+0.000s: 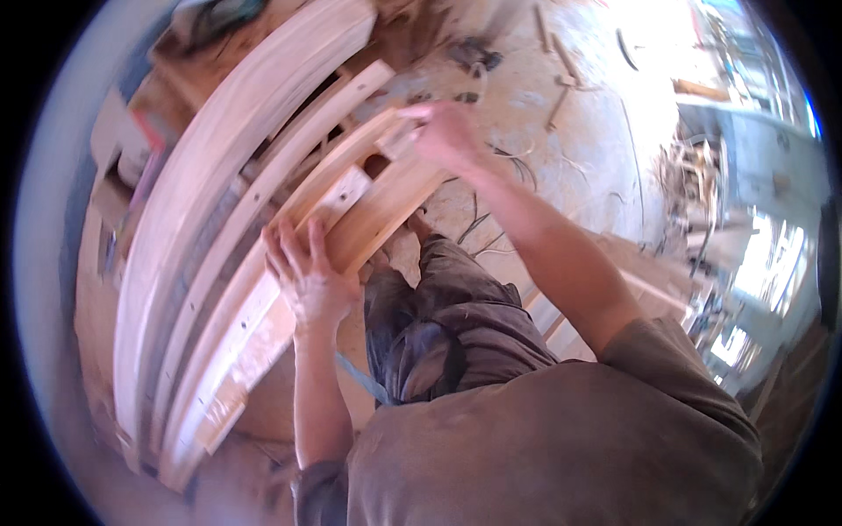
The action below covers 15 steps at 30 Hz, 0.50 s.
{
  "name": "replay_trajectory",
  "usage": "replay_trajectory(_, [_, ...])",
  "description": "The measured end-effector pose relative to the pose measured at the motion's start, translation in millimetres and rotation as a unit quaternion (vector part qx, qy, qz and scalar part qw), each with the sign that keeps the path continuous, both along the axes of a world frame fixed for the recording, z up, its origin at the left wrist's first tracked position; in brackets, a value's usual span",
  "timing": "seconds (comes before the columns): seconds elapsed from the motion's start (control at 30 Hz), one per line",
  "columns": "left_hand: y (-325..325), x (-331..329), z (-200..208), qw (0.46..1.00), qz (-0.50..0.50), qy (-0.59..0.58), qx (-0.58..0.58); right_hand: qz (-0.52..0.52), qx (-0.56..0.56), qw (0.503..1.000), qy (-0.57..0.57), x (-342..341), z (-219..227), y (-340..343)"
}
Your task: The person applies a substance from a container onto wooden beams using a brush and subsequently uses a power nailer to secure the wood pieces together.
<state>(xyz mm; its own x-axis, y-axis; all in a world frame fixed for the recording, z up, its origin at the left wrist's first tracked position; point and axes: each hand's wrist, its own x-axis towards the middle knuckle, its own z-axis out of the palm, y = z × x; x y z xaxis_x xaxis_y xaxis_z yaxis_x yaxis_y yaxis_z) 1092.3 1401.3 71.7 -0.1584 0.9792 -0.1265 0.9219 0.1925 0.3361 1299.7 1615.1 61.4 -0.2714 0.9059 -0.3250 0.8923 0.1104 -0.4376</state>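
A pale wooden workpiece (pixel 373 219), with strips and small blocks on it, runs from lower left to upper middle in front of me. Across its near edge lies my left hand (pixel 309 279), open, its spread fingertips touching the wood. Beside those fingers sits a pale block (pixel 345 193) with dark holes. My right hand (pixel 445 138) is at the workpiece's far end, fingers closed in a pinch; what they hold is too blurred to make out. A drilled wooden strip (pixel 263 188) lies along the left side, with a thick board (pixel 197 158) past it.
Clutter on a brown surface (pixel 171 92) lies at the far left. Cables (pixel 517 167) and wood offcuts (pixel 561 83) are scattered over the pale floor (pixel 588 175). More scrap wood is piled (pixel 693 180) at the right. My legs (pixel 447 324) stand close to the workpiece.
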Motion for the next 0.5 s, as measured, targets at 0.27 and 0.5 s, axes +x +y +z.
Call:
replay_trajectory(0.27, [-3,10,-7,0.997,-0.035,0.062,0.027,-0.003,0.047,0.999,0.002,6,3,-9])
replay_trajectory(0.5, [4,6,-10,0.995,-0.069,0.07,0.024,-0.075,0.023,0.975,0.208,35,-8,-2])
